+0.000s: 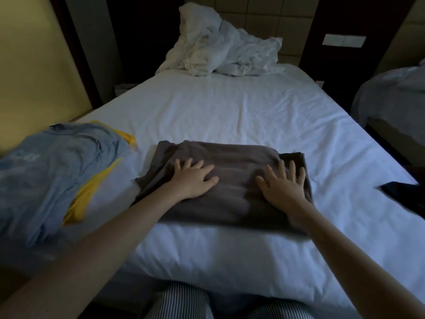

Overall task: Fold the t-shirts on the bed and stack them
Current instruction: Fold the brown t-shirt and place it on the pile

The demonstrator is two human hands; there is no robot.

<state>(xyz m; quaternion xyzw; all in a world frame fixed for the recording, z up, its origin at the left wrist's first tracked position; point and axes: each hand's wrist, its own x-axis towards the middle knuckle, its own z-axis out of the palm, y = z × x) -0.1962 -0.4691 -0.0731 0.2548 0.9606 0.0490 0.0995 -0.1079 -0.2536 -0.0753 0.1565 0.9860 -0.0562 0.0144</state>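
Grey and folded into a flat rectangle: the grey t-shirt, lying on the white bed close to its near edge. Pressed from above by the left grip and the right grip – bare hands laid palm down, fingers straight and spread, clamped on nothing. Left of the grey t-shirt and just apart from it, a rumpled blue t-shirt draped over a yellow garment. Right of the grey t-shirt, well apart, a dark garment at the picture's edge. Beyond the grey t-shirt, by the headboard, crumpled white bedding. Nearer than the grey t-shirt, past the mattress edge, striped trousers
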